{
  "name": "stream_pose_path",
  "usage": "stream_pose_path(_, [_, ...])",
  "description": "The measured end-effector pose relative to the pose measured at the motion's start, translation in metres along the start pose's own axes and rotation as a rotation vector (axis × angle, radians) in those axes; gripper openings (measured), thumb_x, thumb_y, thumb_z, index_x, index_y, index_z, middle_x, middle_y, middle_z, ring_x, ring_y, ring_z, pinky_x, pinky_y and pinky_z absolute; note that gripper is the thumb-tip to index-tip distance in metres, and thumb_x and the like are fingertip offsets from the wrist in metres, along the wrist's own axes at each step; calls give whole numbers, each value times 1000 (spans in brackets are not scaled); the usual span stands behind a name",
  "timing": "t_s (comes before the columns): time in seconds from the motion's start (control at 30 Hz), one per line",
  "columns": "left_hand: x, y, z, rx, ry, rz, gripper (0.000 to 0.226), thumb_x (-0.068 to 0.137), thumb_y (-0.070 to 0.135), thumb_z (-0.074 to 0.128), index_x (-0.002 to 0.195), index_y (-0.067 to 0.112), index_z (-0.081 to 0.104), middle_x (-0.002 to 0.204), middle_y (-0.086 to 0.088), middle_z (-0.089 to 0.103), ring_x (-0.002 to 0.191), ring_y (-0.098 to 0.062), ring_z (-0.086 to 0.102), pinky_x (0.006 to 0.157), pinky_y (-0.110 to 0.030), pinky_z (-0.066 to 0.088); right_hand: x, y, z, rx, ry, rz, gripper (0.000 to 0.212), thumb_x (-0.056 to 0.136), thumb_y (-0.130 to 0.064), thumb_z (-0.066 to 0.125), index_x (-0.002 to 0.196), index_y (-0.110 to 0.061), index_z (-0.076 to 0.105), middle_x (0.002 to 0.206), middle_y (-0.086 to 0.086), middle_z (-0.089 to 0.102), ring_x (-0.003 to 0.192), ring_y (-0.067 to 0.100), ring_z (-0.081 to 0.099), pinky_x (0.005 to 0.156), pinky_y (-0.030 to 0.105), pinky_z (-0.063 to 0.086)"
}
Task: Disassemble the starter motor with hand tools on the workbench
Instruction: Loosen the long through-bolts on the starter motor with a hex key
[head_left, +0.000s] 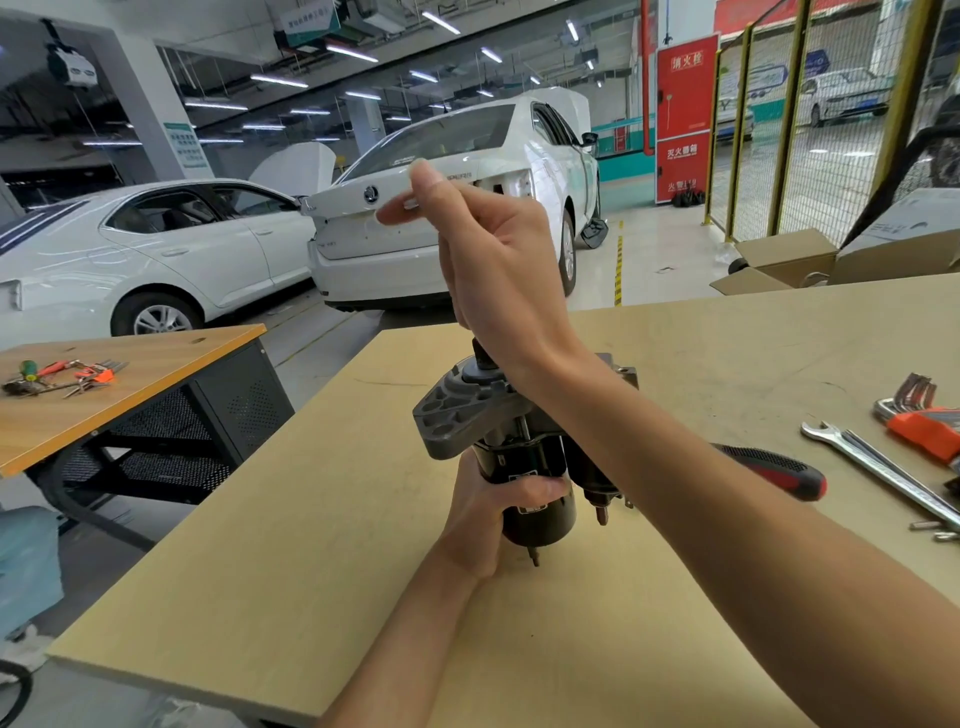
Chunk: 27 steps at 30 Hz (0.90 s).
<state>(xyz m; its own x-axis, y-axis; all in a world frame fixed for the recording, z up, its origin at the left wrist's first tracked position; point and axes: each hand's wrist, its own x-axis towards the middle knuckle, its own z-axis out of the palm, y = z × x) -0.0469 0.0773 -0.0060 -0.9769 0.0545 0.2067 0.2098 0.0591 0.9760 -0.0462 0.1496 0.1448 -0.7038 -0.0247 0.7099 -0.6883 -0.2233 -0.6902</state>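
Note:
The starter motor (540, 467) stands tilted on the pale workbench (311, 519), grey nose housing (457, 410) uppermost and black body below. My left hand (493, 509) grips the black body from the left side. My right hand (493, 254) is raised well above the motor, thumb and forefinger pinching a small silvery part (410, 202) that blurs against the white car behind. My right forearm crosses in front of the motor's right side and hides part of the solenoid.
A red-and-black screwdriver handle (779, 470) lies right of the motor. Further right are a combination wrench (883, 467), an orange hex key set (919, 423) and loose small bolts (930, 527). A second table (156, 395) with tools stands left. Cardboard boxes (789, 257) sit behind.

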Motion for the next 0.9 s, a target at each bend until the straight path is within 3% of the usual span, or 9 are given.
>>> stream_pose_path(0.07, [1, -1, -1, 17, -15, 1, 84, 35, 39, 74, 110, 3, 63, 113, -28, 64, 115, -46, 56, 102, -64, 43, 1, -3, -1, 13, -14, 44, 36, 105, -19, 45, 91, 1, 72, 40, -17, 43, 38, -1, 45, 54, 12, 37])
stream_pose_path(0.17, [2, -3, -3, 8, -41, 17, 81, 41, 38, 75, 112, 2, 63, 112, -26, 64, 113, -43, 58, 101, -62, 45, 3, -10, -3, 110, -30, 168, 38, 104, -16, 44, 83, 0, 71, 42, -13, 32, 34, 4, 31, 38, 13, 29])
stream_pose_path(0.33, [0, -3, -3, -11, -66, 23, 79, 47, 35, 76, 115, -2, 60, 113, -28, 63, 114, -47, 56, 102, -67, 42, 4, -19, -4, 84, -78, 249, 38, 100, -14, 43, 71, -6, 67, 41, -12, 32, 35, 3, 25, 36, 13, 23])
stream_pose_path(0.5, [-1, -2, -2, -26, -65, 40, 75, 49, 32, 77, 114, -2, 60, 111, -28, 63, 112, -49, 56, 101, -70, 40, -1, -19, -2, 77, -80, 195, 40, 97, -13, 49, 57, -10, 54, 43, -11, 26, 39, 5, 21, 40, 13, 23])
stream_pose_path(0.67, [1, -3, -4, -40, -67, 54, 71, 50, 32, 75, 113, 3, 62, 109, -25, 65, 111, -44, 58, 101, -66, 43, -1, -16, -2, 107, -51, 118, 46, 93, -16, 65, 53, -8, 44, 42, -9, 31, 36, 4, 27, 41, 9, 34])
stream_pose_path(0.83, [1, -1, -3, -42, -82, 73, 48, 50, 35, 73, 98, 27, 72, 103, -15, 69, 108, -37, 61, 99, -59, 46, 1, -20, -6, 75, -103, 185, 44, 99, -19, 45, 57, -7, 45, 39, -12, 29, 35, 4, 28, 38, 10, 29])
stream_pose_path(0.9, [1, -1, -3, -62, -80, 73, 53, 50, 35, 74, 101, 22, 71, 105, -18, 68, 110, -40, 60, 100, -61, 45, 2, -24, -7, 37, -183, 233, 44, 100, -23, 37, 61, -6, 47, 42, -11, 29, 37, 4, 25, 38, 13, 26])
